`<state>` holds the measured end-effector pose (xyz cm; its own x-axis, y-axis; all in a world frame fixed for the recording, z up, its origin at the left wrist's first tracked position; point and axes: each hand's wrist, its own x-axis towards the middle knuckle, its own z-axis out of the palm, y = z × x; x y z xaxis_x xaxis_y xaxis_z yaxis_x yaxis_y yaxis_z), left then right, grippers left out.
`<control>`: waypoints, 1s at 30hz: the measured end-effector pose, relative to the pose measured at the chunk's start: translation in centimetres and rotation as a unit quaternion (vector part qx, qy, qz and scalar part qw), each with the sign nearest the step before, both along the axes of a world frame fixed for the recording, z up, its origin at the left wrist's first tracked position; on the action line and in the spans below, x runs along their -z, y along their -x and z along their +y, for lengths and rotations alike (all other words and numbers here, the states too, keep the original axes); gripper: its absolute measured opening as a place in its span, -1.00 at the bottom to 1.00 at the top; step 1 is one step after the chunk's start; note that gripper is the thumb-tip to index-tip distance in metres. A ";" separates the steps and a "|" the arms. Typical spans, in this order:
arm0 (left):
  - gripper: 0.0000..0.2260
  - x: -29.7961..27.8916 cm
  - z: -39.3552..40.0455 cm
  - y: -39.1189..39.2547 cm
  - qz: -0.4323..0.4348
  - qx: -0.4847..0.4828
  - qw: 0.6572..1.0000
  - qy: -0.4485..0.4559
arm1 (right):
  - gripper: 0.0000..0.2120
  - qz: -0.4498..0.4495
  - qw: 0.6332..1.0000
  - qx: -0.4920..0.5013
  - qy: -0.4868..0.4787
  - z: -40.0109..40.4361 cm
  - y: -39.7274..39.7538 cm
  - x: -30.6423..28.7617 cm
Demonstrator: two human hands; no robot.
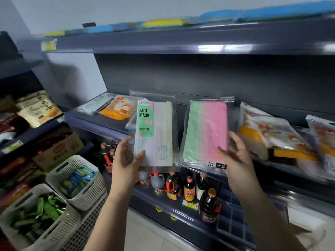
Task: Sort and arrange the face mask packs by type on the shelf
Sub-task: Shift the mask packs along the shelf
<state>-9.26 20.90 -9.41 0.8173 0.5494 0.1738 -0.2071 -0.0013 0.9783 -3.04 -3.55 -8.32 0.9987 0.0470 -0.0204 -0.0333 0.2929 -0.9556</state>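
Observation:
My left hand grips the lower edge of a clear pack with a green "FACE MASK" label, held upright in front of the dark shelf. My right hand holds a second clear pack showing green and pink masks, tilted beside the first. An orange-and-white cartoon pack and a pale green pack lie on the shelf at the left. More orange-and-white packs lie piled on the shelf at the right, blurred.
Sauce bottles stand on the lower shelf under the packs. Grey baskets of green and blue sachets sit at the lower left. Snack bags fill the left rack. The upper shelf carries blue and yellow items.

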 end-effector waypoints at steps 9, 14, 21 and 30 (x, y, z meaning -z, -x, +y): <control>-0.61 1.1 6.0 -1.6 0.020 -0.007 0.999 0.035 | -0.37 0.006 0.996 0.039 0.082 5.0 -2.6 0.0; -0.62 1.6 7.7 -4.7 0.033 -0.005 0.999 0.034 | -0.36 -0.010 0.991 0.038 0.129 7.3 -5.9 -0.1; -0.63 0.7 9.9 -10.2 0.030 0.006 0.999 0.016 | -0.37 0.009 0.968 0.054 0.245 9.7 -11.1 0.8; -0.63 0.7 13.4 -16.7 0.024 0.056 0.998 0.015 | -0.30 -0.073 0.737 0.048 0.670 13.8 -13.8 0.1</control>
<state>7.48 34.26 -10.08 0.8805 0.4593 0.1177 -0.1573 0.0487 0.9864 10.77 10.25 -8.41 0.9923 0.0111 0.1236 0.0576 -0.9233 -0.3798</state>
